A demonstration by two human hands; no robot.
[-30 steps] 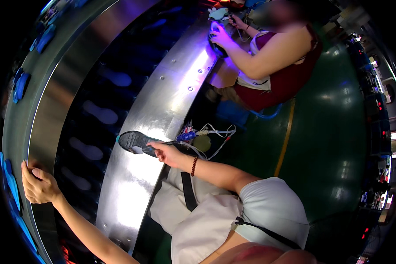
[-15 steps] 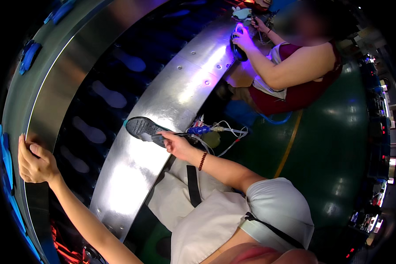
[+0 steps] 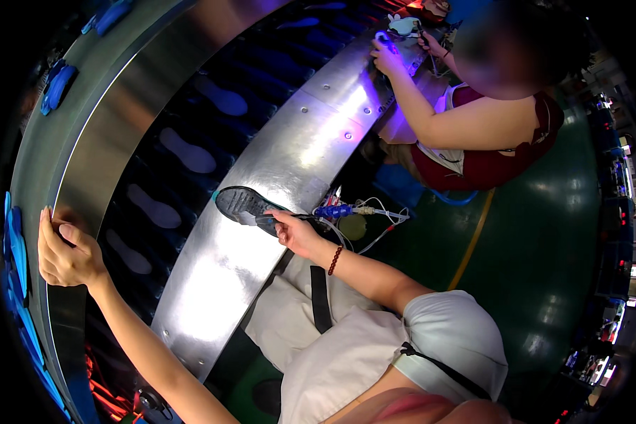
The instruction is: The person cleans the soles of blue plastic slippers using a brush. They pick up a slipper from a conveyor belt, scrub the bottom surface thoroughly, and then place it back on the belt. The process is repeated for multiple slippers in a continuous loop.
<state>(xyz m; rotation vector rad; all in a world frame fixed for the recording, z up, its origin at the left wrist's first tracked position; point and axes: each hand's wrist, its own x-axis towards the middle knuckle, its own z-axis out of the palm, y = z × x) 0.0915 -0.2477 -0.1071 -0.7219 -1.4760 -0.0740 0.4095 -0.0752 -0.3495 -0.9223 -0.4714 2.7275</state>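
Right grip (image 3: 296,232) pinching dark sole (image 3: 240,201) over surface (image 3: 208,279); left grip (image 3: 71,256) half-curled, looks empty, by rail (image 3: 109,152). Likely holding step; moving sole needs steady pinch.

Right hand (image 3: 295,232) gripping dark shoe sole (image 3: 239,203) over metal bench (image 3: 215,272), left hand (image 3: 71,256) by steel rail (image 3: 113,134)

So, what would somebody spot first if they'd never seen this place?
Probably the shiny metal table curving through the middle, with the right hand holding a dark shoe over it. Near the top, purple light glows by another person's hand. Pale foot shapes line the dark strip left of the table.
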